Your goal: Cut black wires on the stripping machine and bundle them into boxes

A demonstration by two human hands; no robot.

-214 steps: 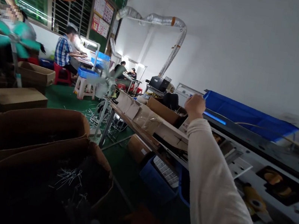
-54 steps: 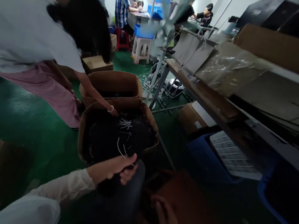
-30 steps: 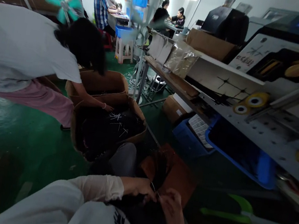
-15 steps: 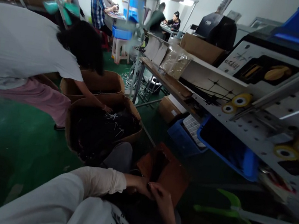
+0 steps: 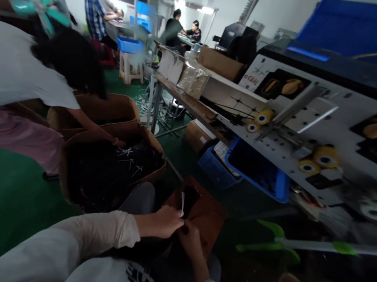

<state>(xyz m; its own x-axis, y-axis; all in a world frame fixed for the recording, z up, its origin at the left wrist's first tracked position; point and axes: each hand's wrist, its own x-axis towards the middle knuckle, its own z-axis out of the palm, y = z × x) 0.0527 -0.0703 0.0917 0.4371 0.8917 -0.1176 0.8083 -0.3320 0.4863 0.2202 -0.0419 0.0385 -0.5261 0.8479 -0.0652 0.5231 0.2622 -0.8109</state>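
Note:
In front of my lap my left hand (image 5: 165,222) is closed, and a thin white strip (image 5: 183,203) sticks up from its fingers. Against it, my right hand (image 5: 190,240) is closed too, its fingertips bent inward; what they pinch is hidden. Just beyond both hands stands an open reddish-brown box (image 5: 211,211) with a dark inside. To the left of it, a large cardboard carton (image 5: 66,164) holds a heap of black material with several white strips (image 5: 125,151) on top.
A co-worker (image 5: 17,71) bends over the carton, one hand in it. On the right runs a machine (image 5: 233,84) with yellow rollers; blue bins (image 5: 219,170) stand beneath. A green-bladed fan (image 5: 276,240) is at the right, and people sit at lit tables behind.
My hands have come together and the white strip now shows upright above my left hand. The view has turned to the right. The co-worker's hand stays in the carton.

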